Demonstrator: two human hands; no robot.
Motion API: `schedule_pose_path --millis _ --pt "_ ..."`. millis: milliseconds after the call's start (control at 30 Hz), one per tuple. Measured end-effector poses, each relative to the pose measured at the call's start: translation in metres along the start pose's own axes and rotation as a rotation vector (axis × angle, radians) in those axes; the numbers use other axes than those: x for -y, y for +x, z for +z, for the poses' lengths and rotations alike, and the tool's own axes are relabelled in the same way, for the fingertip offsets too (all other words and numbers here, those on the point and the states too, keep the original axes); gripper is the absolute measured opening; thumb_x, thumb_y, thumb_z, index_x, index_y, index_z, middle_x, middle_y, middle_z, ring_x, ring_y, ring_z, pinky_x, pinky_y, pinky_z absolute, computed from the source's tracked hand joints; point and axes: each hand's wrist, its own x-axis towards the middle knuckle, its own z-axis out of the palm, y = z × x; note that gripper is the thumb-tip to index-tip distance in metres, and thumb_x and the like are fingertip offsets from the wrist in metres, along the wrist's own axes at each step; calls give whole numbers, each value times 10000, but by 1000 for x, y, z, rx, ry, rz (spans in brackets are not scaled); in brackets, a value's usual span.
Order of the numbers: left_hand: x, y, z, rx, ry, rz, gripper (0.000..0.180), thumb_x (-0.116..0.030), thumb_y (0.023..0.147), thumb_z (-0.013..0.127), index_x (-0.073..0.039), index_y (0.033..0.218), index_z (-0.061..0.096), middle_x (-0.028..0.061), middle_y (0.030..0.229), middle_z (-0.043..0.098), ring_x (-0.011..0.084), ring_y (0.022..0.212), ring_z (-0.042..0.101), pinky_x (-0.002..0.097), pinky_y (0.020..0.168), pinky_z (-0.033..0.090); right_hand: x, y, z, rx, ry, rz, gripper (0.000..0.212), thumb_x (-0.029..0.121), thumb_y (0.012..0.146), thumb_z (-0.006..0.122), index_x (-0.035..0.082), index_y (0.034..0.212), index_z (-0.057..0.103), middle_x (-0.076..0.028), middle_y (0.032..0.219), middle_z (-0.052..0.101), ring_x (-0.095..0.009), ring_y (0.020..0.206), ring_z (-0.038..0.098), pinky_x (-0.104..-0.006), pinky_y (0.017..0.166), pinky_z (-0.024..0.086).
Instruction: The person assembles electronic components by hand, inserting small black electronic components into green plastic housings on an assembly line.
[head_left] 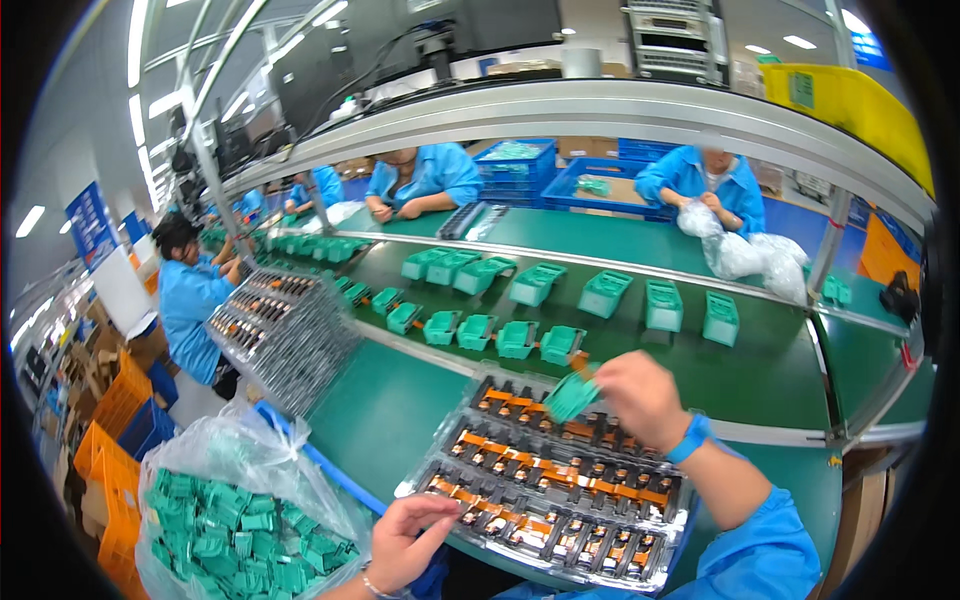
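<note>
My right hand (640,398), a little blurred, is closed on a green plastic housing (573,398) with an orange flexible strip at its top. It holds the housing tilted above the far part of a clear plastic tray (418,484). Rows of small black parts with orange flexible strips (520,463) lie in the tray. My left hand (408,540) is by the tray's near left corner, its fingers loosely bent and apart from the thumb, with nothing visible in it. Left of that hand, a clear bag (335,500) holds many loose green housings (225,535).
Beyond the tray, green housings (517,340) stand in two rows on a dark green conveyor belt (640,365). A tall stack of filled trays (290,345) stands at the left. A metal rail (560,100) crosses overhead. Several co-workers in blue (425,180) sit or stand around the line.
</note>
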Motion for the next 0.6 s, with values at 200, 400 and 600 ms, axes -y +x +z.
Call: schedule_pose_path --millis 200,400,600 --pt "-49 -45 -57 -190 465 -21 129 91 835 567 37 951 559 144 1032 590 212 988 602 326 874 505 -127 -65 6 47 270 1251 143 25 685 644 47 726 509 -47 638 522 -147 544 539 -334 461 512" --pt "-84 -104 -121 -515 1004 -235 101 -9 818 632 4 917 615 76 926 648 147 865 631 266 793 517 -200 -96 34 193 467 1504 95 22 765 596 25 777 502 -62 641 524 -187 484 534 -381 430 537" --pt "-104 -133 -243 -806 1309 -277 247 -107 792 645 -29 1022 599 118 933 667 248 852 651 349 773 506 -207 -96 59 197 563 1625 122 65 828 558 6 932 531 -99 781 580 -221 624 586 -377 495 520"
